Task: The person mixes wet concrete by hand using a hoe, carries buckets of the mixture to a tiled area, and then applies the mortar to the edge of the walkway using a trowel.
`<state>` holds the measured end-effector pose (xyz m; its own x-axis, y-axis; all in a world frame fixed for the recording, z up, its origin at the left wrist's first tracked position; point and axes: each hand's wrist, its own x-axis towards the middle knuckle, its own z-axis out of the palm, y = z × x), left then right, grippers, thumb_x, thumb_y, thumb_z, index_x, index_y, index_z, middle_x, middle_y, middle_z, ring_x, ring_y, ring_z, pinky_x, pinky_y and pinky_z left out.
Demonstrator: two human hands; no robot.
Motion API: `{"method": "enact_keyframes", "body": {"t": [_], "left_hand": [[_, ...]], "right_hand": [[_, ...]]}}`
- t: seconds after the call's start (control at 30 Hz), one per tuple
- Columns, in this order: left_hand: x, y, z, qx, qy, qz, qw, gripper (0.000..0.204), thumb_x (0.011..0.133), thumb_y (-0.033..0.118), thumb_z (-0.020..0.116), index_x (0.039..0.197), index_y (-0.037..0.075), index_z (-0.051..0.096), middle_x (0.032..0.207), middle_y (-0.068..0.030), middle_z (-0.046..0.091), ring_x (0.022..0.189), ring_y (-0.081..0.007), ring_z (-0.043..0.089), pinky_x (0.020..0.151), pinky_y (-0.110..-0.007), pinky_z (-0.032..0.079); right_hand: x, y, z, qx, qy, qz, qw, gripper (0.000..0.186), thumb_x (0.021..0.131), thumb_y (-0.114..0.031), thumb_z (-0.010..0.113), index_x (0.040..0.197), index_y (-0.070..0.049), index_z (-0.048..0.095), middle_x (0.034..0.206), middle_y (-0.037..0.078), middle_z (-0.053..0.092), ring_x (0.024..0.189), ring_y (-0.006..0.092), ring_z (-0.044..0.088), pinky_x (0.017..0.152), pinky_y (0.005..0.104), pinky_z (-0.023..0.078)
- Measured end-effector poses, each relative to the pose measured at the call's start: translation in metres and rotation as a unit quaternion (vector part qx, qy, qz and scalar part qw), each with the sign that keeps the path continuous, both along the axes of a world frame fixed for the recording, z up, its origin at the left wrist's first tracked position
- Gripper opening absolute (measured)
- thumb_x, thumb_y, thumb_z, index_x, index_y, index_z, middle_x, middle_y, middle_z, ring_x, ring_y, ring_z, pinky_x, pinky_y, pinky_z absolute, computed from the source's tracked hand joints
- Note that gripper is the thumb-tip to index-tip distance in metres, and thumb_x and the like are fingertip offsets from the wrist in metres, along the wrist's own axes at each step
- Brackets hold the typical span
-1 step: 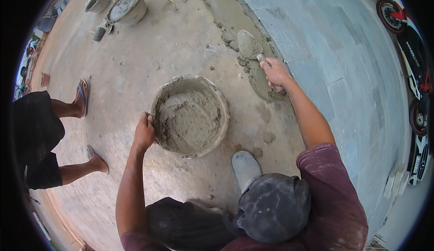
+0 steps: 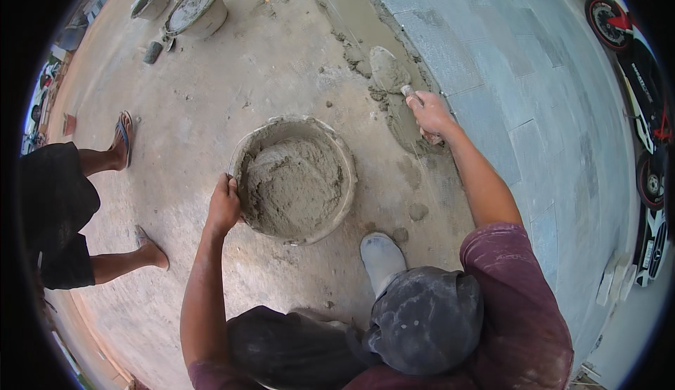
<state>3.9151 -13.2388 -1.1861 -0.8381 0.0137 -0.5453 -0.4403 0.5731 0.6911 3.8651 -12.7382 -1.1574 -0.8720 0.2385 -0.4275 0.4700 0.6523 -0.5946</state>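
My left hand (image 2: 223, 206) is closed on the left rim of a round bucket (image 2: 349, 204). Wet grey mortar (image 2: 295, 186) partly fills the bucket, and its inner wall is smeared with it. My right hand (image 2: 432, 116), out ahead and to the right, grips the handle of a trowel (image 2: 389, 70). Mortar coats the trowel's blade, which lies over a strip of wet mortar (image 2: 349, 7) along the edge of the grey paving. Whether the blade presses into that strip I cannot tell.
Two more buckets (image 2: 211, 16) stand at the far left, with a dark block-like object (image 2: 152, 53) nearby. Another person's sandalled foot (image 2: 123, 140) is on the left. Grey paving slabs (image 2: 485, 88) extend right, toward a parked motorcycle (image 2: 643, 74). A pale boot (image 2: 382, 256) stands below the bucket.
The other person's farther foot has shifted slightly away from me. My hands, the bucket and the trowel look almost unchanged.
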Motion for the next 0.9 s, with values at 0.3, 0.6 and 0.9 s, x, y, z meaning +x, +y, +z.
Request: {"method": "enact_keyframes", "body": {"t": [0.3, 0.6, 0.9], "left_hand": [[0.024, -0.047, 0.022, -0.023, 0.013, 0.013, 1.0, 0.023, 0.112, 0.026, 0.037, 0.111, 0.006, 0.049, 0.085, -0.0127, 0.061, 0.057, -0.0229, 0.064, 0.042, -0.034, 0.053], [0.011, -0.021, -0.002, 0.002, 0.01, 0.001, 1.0, 0.022, 0.111, 0.027, 0.038, 0.11, 0.007, 0.049, 0.084, -0.0101, 0.059, 0.057, -0.02, 0.061, 0.042, -0.033, 0.053], [0.021, -0.023, -0.007, -0.006, -0.024, 0.018, 1.0, 0.025, 0.111, 0.025, 0.038, 0.107, 0.004, 0.05, 0.086, -0.0117, 0.059, 0.068, -0.0221, 0.065, 0.051, -0.037, 0.058]], "right_hand": [[0.175, -0.009, 0.087, -0.058, -0.064, -0.046, 0.995, 0.032, 0.104, -0.032, 0.054, 0.108, -0.001, 0.06, 0.067, 0.008, 0.056, 0.049, 0.0171, 0.059, 0.049, 0.0372, 0.048], [0.004, -0.033, 0.008, 0.015, 0.007, -0.024, 1.0, 0.042, 0.104, -0.039, 0.052, 0.107, 0.003, 0.058, 0.083, 0.018, 0.068, 0.059, 0.028, 0.068, 0.058, 0.0427, 0.054], [0.067, -0.004, 0.016, -0.059, -0.062, -0.091, 0.992, 0.034, 0.105, -0.032, 0.052, 0.1, 0.001, 0.056, 0.069, 0.01, 0.06, 0.047, 0.0197, 0.061, 0.046, 0.0387, 0.048]]}}
